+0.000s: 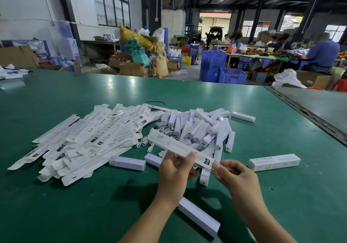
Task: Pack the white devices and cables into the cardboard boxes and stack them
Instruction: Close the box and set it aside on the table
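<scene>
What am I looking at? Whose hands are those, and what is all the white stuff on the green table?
There is no machine here, just a person working. The picture comes from a camera worn on that person's head. It looks forward and down, so you see the arms as if they were your own.

The left hand and the right hand hold a long white box between them, above the green table. The right hand pinches the end nearest the camera.

On the left side of the table lies a heap of flat boxes that are not yet folded. In the middle is a pile of white devices, with thin white cables beside it. To the right lies one closed box.
</scene>
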{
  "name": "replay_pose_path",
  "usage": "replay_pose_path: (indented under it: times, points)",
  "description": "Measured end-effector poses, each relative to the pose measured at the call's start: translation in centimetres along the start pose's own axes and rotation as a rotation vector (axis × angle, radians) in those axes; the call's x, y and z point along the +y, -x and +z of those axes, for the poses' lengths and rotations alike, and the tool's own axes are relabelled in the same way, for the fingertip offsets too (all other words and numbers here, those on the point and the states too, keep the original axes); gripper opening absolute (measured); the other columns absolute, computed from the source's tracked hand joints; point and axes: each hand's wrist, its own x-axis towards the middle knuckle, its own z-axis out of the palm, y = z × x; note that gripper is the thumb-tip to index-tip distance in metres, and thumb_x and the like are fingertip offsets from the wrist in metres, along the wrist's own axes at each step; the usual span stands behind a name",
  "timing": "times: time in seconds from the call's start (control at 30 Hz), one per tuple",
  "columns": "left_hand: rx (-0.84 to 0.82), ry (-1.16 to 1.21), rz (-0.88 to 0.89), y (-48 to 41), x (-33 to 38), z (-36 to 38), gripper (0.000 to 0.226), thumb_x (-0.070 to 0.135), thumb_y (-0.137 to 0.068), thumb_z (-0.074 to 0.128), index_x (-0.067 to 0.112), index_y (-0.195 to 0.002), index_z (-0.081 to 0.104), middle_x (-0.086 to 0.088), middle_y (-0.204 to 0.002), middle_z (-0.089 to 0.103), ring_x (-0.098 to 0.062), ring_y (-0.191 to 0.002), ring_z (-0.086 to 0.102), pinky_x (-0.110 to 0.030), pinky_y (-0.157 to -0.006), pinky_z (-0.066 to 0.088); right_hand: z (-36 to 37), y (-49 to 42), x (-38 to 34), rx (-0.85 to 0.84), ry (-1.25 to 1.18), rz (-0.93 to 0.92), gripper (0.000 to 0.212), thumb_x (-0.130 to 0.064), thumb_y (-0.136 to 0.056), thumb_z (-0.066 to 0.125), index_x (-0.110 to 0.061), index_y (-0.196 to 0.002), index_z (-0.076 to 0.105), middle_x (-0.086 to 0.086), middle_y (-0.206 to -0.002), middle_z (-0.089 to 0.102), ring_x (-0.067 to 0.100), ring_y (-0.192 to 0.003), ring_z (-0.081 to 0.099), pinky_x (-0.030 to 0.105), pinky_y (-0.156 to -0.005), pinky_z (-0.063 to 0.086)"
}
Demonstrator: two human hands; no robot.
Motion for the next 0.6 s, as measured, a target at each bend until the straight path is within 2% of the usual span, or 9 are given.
replay_pose_path:
  times: [0.07,0.13,0.23,0.3,0.43,0.5,0.6]
  points:
    - [0.004,-0.007,0.012,0.1,0.0,0.1,0.021,0.032,-0.088,0.068,0.018,-0.104,0.065,-0.005,-0.090,0.077,-0.021,-0.074,0.073,-0.026,-0.062,0.057,0.1,0.0,0.2,-0.002,0.029,0.021,0.034,-0.030,-0.058,0.082,-0.004,-0.078,0.074,0.014,-0.079,0.074,0.016,-0.070,0.068,0.021,-0.069,0.058]
    - [0.019,-0.002,0.021,0.1,0.1,0.1,0.015,0.025,-0.093,0.068,0.016,-0.104,0.064,-0.006,-0.091,0.077,-0.020,-0.076,0.073,-0.025,-0.062,0.057,0.3,0.0,0.2,-0.029,0.009,0.062,0.026,-0.028,-0.061,0.080,-0.009,-0.077,0.077,0.016,-0.082,0.075,0.016,-0.073,0.070,0.019,-0.070,0.058]
    - [0.074,-0.014,0.021,-0.1,0.1,-0.1,0.014,0.020,-0.095,0.066,0.012,-0.105,0.062,-0.009,-0.086,0.076,-0.024,-0.070,0.072,-0.026,-0.058,0.056,0.4,0.0,-0.1,-0.084,-0.058,0.131,0.006,-0.008,-0.078,0.074,-0.011,-0.081,0.079,0.017,-0.088,0.075,0.021,-0.082,0.073,0.019,-0.071,0.057]
    - [0.103,-0.016,0.019,-0.3,0.3,-0.3,0.016,0.019,-0.095,0.065,0.007,-0.105,0.063,-0.012,-0.080,0.075,-0.025,-0.062,0.069,-0.028,-0.055,0.056,0.3,0.0,-0.2,-0.103,-0.055,0.148,0.012,-0.001,-0.078,0.072,-0.010,-0.082,0.079,0.017,-0.089,0.075,0.024,-0.084,0.074,0.019,-0.068,0.057]
    - [0.082,-0.004,0.010,-0.3,0.6,-0.4,0.015,0.019,-0.095,0.064,0.008,-0.105,0.063,-0.010,-0.081,0.075,-0.021,-0.062,0.069,-0.028,-0.055,0.057,0.5,0.5,-0.9,-0.117,0.054,0.090,0.013,-0.017,-0.068,0.078,-0.014,-0.081,0.078,0.016,-0.082,0.074,0.024,-0.073,0.072,0.027,-0.067,0.056]
    - [0.081,0.010,0.002,-0.2,0.8,-0.4,0.015,0.020,-0.095,0.064,0.009,-0.105,0.063,-0.008,-0.082,0.076,-0.020,-0.063,0.069,-0.027,-0.055,0.057,0.5,0.6,-1.1,-0.122,0.100,0.039,0.008,-0.012,-0.077,0.075,-0.017,-0.081,0.079,0.013,-0.080,0.075,0.020,-0.068,0.070,0.025,-0.065,0.053]
    - [0.102,0.030,-0.017,-0.3,0.9,-0.5,0.015,0.021,-0.095,0.064,0.009,-0.104,0.064,-0.007,-0.081,0.076,-0.018,-0.063,0.070,-0.025,-0.055,0.056,0.4,0.8,-1.4,-0.180,0.118,0.005,0.015,-0.015,-0.086,0.066,-0.022,-0.087,0.080,0.009,-0.085,0.076,0.018,-0.071,0.070,0.021,-0.065,0.054]
